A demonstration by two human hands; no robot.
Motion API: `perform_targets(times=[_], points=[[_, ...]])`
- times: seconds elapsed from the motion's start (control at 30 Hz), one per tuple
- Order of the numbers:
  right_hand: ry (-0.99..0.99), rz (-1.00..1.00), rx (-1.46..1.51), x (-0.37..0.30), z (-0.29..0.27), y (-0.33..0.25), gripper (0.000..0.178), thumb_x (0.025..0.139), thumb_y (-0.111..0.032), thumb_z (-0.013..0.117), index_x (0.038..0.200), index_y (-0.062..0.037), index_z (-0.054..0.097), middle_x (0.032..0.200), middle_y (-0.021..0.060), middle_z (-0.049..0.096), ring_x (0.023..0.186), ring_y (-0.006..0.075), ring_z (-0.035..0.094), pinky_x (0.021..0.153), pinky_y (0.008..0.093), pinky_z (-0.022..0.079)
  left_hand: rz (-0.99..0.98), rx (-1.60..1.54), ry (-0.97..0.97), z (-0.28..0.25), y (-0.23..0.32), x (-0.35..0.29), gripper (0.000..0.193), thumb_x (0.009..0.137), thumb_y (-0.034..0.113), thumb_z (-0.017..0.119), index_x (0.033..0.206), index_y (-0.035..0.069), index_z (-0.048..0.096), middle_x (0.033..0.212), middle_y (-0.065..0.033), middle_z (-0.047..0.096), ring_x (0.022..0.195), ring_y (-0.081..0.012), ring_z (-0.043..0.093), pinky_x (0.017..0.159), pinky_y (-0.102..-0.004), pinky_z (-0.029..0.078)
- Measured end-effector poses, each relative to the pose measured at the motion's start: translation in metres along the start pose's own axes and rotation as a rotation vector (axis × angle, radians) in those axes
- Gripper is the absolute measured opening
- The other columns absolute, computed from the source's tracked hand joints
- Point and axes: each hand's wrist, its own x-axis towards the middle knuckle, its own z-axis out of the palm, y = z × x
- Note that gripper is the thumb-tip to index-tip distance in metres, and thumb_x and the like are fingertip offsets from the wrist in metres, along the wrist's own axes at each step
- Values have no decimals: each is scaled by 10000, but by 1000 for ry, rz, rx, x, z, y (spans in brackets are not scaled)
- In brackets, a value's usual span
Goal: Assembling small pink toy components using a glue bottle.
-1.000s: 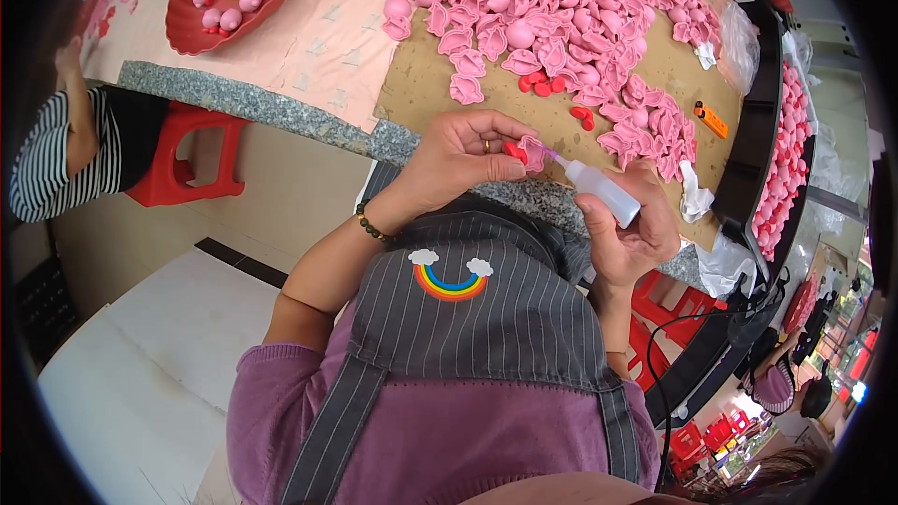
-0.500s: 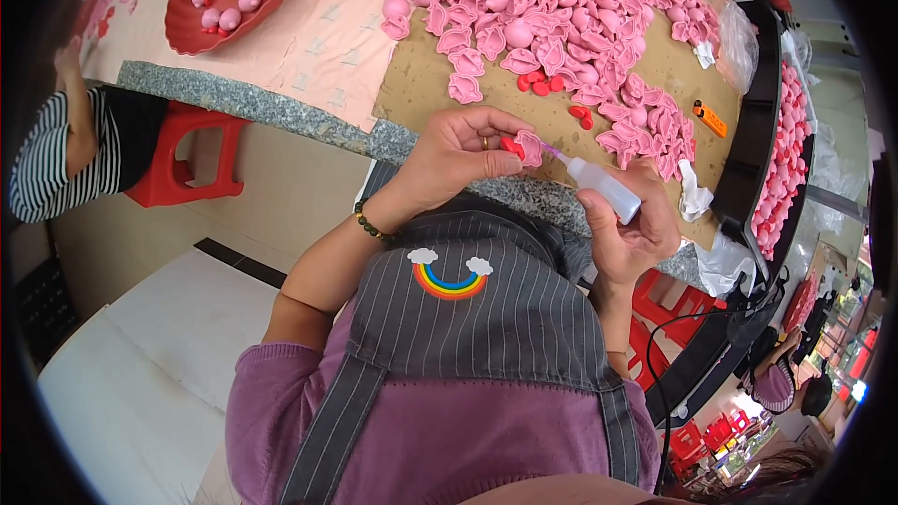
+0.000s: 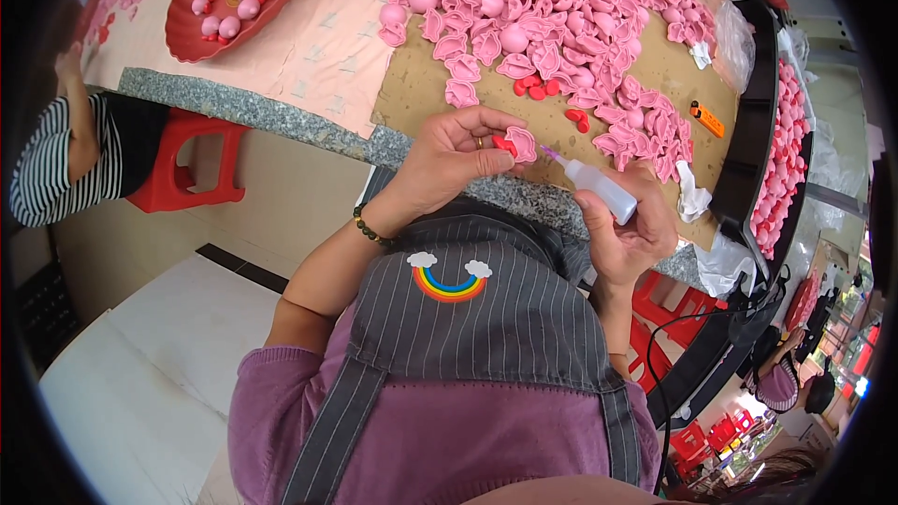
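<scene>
Between the thumb and fingers of my left hand (image 3: pixel 456 154) is a hollow pink plastic shell (image 3: pixel 522 144), its open side showing, with a small red piece (image 3: pixel 505 145) against its left side. My right hand (image 3: pixel 636 229) grips a white squeeze bottle (image 3: pixel 603 191) that has a thin purple nozzle (image 3: pixel 554 156). The nozzle tip points at the shell from the right, with a small gap between them. Both hands are over the table's near edge. Past them lie several loose red pieces (image 3: pixel 536 87) and a large heap of similar pink shells (image 3: pixel 552 14).
An orange-and-black box cutter (image 3: pixel 708 119) lies to the right, near crumpled white tissue (image 3: pixel 692 194). A red scalloped tray (image 3: pixel 192 44) holds round pink pieces at the far left. Along the right stands a black bin (image 3: pixel 769 131) of pink and red pieces. Another person's arm (image 3: pixel 77 108) shows at left.
The bottle's nozzle has drawn back from the pink shell, where its tip was at the shell's edge. My left hand has shifted slightly left with the shell.
</scene>
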Motion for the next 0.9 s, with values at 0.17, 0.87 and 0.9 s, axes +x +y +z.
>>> perform_targets(times=[0.17,0.87,0.9], points=[[2,0,6,-1,0,0,233,648,-67,742,793,40,594,655,60,572,576,122,432,558,253,320,27,1,17,1,-1,-1,348,804,15,607,1130,-37,496,1036,-129,589,928,-186,596,821,-339,500],[4,11,1,-6,1,-1,247,646,-63,751,796,50,590,662,52,549,576,109,418,548,234,303,83,-42,77,0,-4,-1,345,808,-24,575,1139,-43,482,1021,-132,586,916,-190,594,816,-325,497],[8,-7,1,-6,1,-1,251,643,-64,754,795,51,590,660,51,545,576,109,419,548,234,303,86,-50,83,1,-4,-1,346,807,-22,577,1139,-43,483,1020,-133,587,915,-191,594,816,-324,497]])
